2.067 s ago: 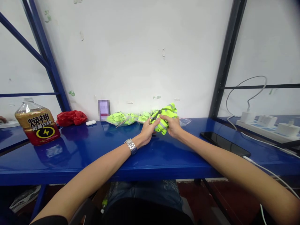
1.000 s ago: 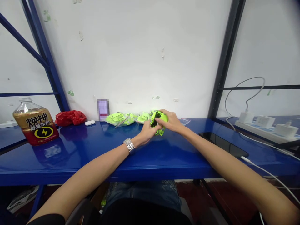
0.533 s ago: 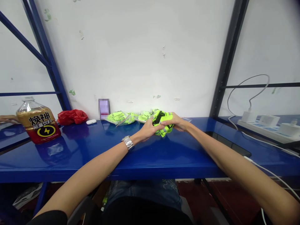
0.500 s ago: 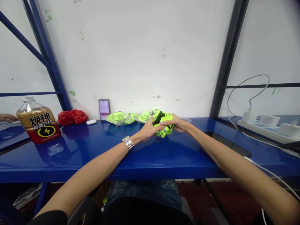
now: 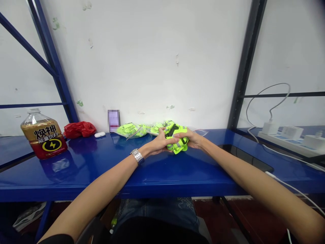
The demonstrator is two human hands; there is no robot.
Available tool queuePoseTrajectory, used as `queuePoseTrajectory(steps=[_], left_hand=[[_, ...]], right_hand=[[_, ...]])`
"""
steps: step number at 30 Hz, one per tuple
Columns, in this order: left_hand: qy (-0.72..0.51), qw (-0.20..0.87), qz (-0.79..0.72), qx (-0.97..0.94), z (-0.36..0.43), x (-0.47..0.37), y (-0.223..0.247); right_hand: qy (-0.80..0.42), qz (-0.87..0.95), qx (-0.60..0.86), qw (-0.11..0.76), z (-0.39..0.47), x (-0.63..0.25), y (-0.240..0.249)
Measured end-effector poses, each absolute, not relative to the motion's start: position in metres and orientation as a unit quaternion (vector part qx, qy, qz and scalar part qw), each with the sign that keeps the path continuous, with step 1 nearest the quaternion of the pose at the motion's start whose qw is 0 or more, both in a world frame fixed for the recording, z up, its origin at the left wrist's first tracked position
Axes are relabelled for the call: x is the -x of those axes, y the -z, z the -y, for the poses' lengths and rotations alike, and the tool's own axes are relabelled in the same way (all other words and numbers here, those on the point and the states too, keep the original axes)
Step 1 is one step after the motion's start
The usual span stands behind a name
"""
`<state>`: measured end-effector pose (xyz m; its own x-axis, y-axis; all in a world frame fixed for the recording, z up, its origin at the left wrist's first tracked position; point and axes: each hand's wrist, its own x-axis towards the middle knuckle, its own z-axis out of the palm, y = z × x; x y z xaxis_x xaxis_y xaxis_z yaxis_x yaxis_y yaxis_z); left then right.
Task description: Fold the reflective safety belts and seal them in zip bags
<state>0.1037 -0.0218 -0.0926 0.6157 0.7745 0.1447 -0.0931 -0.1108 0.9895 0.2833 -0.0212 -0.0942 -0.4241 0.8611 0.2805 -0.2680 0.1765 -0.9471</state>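
Observation:
A bunched neon-yellow reflective vest with grey and dark strips is squeezed between both hands, just above the blue table. My left hand is closed on its left side, thumb laid across the front. From the right, my right hand grips the other side, its thumb also over the cloth; its remaining fingers are partly hidden behind. Past the hands, against the wall, lie clear plastic bags of similar neon cloth, one bag at left and another bag partly covered by my left hand.
On the blue table stand a large drink bottle and a red plastic bag at left, near a small white case. A phone leans on the wall. At right lie a dark flat device and a power strip with cables.
Both hands have shifted their grip slightly on the vest, and its folds sit differently, with more grey strip showing. The whole view has tilted a little.

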Motion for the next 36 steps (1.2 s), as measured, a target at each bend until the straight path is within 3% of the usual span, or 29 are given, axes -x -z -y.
queuePoseTrajectory(steps=[6, 18, 26, 36], left_hand=[[-0.362, 0.618, -0.249, -0.652, 0.019, -0.101, 0.094], [-0.474, 0.582, -0.246, -0.613, 0.003, -0.119, 0.104], [-0.453, 0.525, -0.311, -0.651, -0.004, -0.118, 0.108], [-0.401, 0.460, -0.310, -0.729, -0.010, -0.117, 0.118]], right_hand=[[-0.567, 0.610, 0.263, 0.488, 0.023, -0.280, 0.092], [-0.420, 0.600, 0.273, 0.624, 0.010, -0.288, 0.077], [-0.431, 0.475, 0.350, 0.683, 0.014, -0.330, 0.047], [-0.386, 0.408, 0.443, 0.699, -0.014, -0.332, 0.074]])
